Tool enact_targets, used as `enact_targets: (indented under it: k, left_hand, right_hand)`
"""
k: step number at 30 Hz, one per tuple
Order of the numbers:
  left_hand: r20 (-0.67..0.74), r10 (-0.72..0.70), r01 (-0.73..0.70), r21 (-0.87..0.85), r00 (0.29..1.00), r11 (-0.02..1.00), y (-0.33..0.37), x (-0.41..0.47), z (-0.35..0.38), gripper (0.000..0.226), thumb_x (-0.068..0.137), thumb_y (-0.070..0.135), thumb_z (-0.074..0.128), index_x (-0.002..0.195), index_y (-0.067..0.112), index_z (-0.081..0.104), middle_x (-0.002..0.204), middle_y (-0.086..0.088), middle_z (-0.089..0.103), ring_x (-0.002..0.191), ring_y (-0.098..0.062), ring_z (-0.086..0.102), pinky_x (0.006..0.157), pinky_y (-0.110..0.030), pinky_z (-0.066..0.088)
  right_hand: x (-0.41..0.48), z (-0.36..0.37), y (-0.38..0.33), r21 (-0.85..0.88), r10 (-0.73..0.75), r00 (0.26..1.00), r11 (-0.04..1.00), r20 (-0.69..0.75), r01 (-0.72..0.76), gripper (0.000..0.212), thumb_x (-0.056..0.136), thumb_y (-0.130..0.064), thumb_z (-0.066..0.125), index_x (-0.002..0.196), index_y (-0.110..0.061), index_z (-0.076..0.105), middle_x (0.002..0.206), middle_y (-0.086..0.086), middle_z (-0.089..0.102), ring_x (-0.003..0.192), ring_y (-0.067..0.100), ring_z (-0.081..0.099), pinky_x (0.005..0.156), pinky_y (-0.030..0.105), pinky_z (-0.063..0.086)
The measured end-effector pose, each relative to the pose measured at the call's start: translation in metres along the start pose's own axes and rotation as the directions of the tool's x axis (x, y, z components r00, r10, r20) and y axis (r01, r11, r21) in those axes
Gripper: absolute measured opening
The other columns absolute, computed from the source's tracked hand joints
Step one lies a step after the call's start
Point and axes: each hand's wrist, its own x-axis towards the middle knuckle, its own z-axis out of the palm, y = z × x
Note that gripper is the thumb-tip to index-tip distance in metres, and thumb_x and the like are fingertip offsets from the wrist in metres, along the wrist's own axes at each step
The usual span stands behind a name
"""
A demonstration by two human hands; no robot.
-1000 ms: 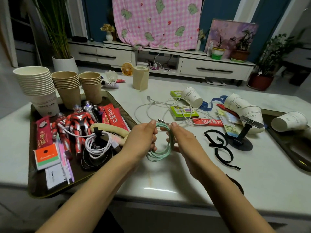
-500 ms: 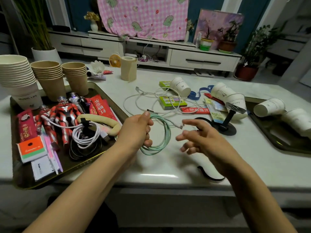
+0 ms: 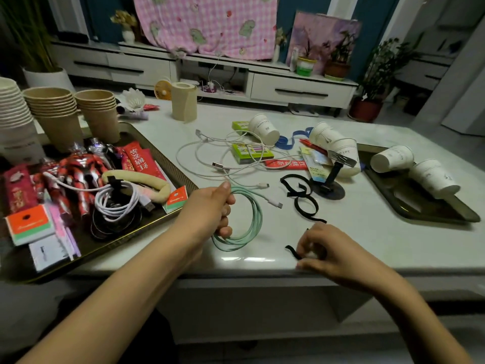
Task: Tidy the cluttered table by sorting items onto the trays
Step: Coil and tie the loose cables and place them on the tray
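**Q:** Status of trays, largest first?
**A:** Inspected table (image 3: 367,232). Found left tray (image 3: 170,161) crowded with cup stacks (image 3: 55,114), figures (image 3: 78,169), packets (image 3: 139,158) and a bundled white cable (image 3: 115,203). Found right tray (image 3: 425,206) holding only two tipped cups (image 3: 392,158). Judged roughly half done.

**Q:** Left outside the trays?
**A:** Logged, loose on the table: paper roll (image 3: 183,101), three loose cups (image 3: 263,128), stand (image 3: 330,179), tangled cables (image 3: 210,158), green boxes (image 3: 252,152), blue ribbon (image 3: 291,137), red packet (image 3: 286,164).

**Q:** Item being handled?
**A:** Saw green cable (image 3: 258,219) coiled and gripped in left hand (image 3: 207,214), fingers curled through the coil, just beside the left tray and low over the table. Noted as untied and not yet on a tray.

**Q:** Right hand?
**A:** Located right hand (image 3: 333,253) at the near table edge, fingers curled, pinching a black strap (image 3: 291,252). Could not tell whether joined to the black loops (image 3: 301,206) beyond. Judged meant as a tie for the coil, ahead of placement by the white cable.
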Motion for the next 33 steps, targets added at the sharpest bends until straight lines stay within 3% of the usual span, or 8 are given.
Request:
enact_targets:
  k: [3, 5, 8, 11, 14, 19, 28, 33]
  left_hand:
    - [0.021, -0.004, 0.004, 0.034, 1.000, 0.999, -0.002, -0.004, 0.000, 0.036, 0.100, 0.026, 0.036, 0.070, 0.009, 0.046, 0.040, 0.008, 0.029, 0.032, -0.004, 0.023, 0.036, -0.016, 0.026]
    - [0.027, -0.005, 0.003, 0.061, 1.000, 0.998, -0.002, -0.005, -0.001, 0.036, 0.100, 0.026, 0.036, 0.070, 0.009, 0.046, 0.039, 0.010, 0.028, 0.032, -0.004, 0.022, 0.036, -0.016, 0.026]
    - [0.013, -0.023, 0.022, 0.074, 1.000, 0.997, -0.001, -0.005, -0.002, 0.038, 0.100, 0.025, 0.036, 0.065, 0.010, 0.045, 0.036, 0.011, 0.026, 0.031, -0.004, 0.019, 0.034, -0.014, 0.020]
    - [-0.019, -0.028, 0.030, 0.116, 0.999, 0.993, -0.001, -0.005, -0.001, 0.039, 0.096, 0.019, 0.040, 0.058, 0.011, 0.043, 0.034, 0.010, 0.024, 0.028, -0.005, 0.016, 0.034, -0.013, 0.015]
    - [-0.058, 0.052, -0.036, 0.245, 0.997, 0.969, -0.003, -0.005, -0.002, 0.043, 0.090, 0.013, 0.039, 0.047, 0.015, 0.042, 0.032, 0.008, 0.028, 0.029, -0.010, 0.022, 0.040, -0.018, 0.019]
    - [-0.017, 0.276, -0.237, 0.464, 0.961, 0.854, -0.001, -0.009, -0.006, 0.055, 0.096, 0.027, 0.033, 0.042, 0.016, 0.035, 0.033, 0.002, 0.034, 0.045, -0.023, 0.029, 0.051, -0.034, 0.024]
    - [0.085, 0.410, -0.360, 0.659, 0.908, 0.660, -0.003, -0.006, -0.008, 0.051, 0.096, 0.021, 0.043, 0.046, 0.018, 0.035, 0.039, 0.005, 0.035, 0.045, -0.010, 0.033, 0.045, -0.021, 0.025]
    - [0.075, 0.406, -0.354, 0.646, 0.911, 0.676, 0.002, -0.005, -0.015, 0.052, 0.095, 0.020, 0.044, 0.045, 0.016, 0.030, 0.034, 0.006, 0.034, 0.041, -0.010, 0.032, 0.043, -0.022, 0.023]
  right_hand:
    - [0.002, -0.002, -0.012, 0.083, -0.016, 0.994, 0.996, -0.106, 0.025, 0.014, 0.082, -0.025, 0.067, 0.074, -0.029, 0.057, 0.080, -0.009, 0.056, 0.075, 0.001, 0.049, 0.069, 0.015, 0.039]
    - [0.002, -0.010, -0.026, 0.380, 0.025, 0.972, 0.922, -0.236, 0.068, 0.012, 0.079, -0.021, 0.071, 0.072, -0.026, 0.063, 0.071, -0.007, 0.062, 0.065, 0.000, 0.053, 0.062, 0.012, 0.042]
    - [0.001, -0.023, -0.056, 0.851, 0.112, 0.953, 0.488, -0.283, 0.195, 0.013, 0.065, -0.027, 0.073, 0.071, -0.017, 0.069, 0.066, 0.001, 0.064, 0.059, 0.008, 0.054, 0.052, 0.015, 0.044]
    - [0.008, -0.016, -0.085, 0.916, 0.104, 0.968, 0.359, -0.230, 0.179, 0.011, 0.070, -0.021, 0.070, 0.077, -0.012, 0.070, 0.066, 0.004, 0.062, 0.055, 0.008, 0.052, 0.047, 0.015, 0.040]
    - [0.017, 0.000, -0.107, 0.897, 0.184, 0.942, 0.400, -0.281, 0.189, 0.005, 0.081, -0.008, 0.067, 0.076, -0.010, 0.068, 0.059, -0.001, 0.062, 0.050, 0.005, 0.049, 0.045, 0.015, 0.039]
    - [0.026, 0.018, -0.119, 0.843, 0.311, 0.867, 0.501, -0.389, 0.198, 0.005, 0.077, -0.015, 0.072, 0.073, -0.015, 0.068, 0.069, 0.000, 0.071, 0.060, 0.006, 0.061, 0.054, 0.016, 0.047]
    - [0.027, 0.022, -0.114, 0.837, 0.319, 0.873, 0.522, -0.369, 0.163, 0.007, 0.077, -0.015, 0.071, 0.073, -0.020, 0.068, 0.069, -0.001, 0.070, 0.062, 0.008, 0.062, 0.058, 0.019, 0.048]
    - [0.022, 0.020, -0.107, 0.410, 0.092, 0.823, 0.894, -0.561, 0.179, 0.035, 0.067, -0.029, 0.077, 0.094, -0.031, 0.055, 0.093, -0.018, 0.049, 0.084, -0.002, 0.043, 0.073, 0.011, 0.037]
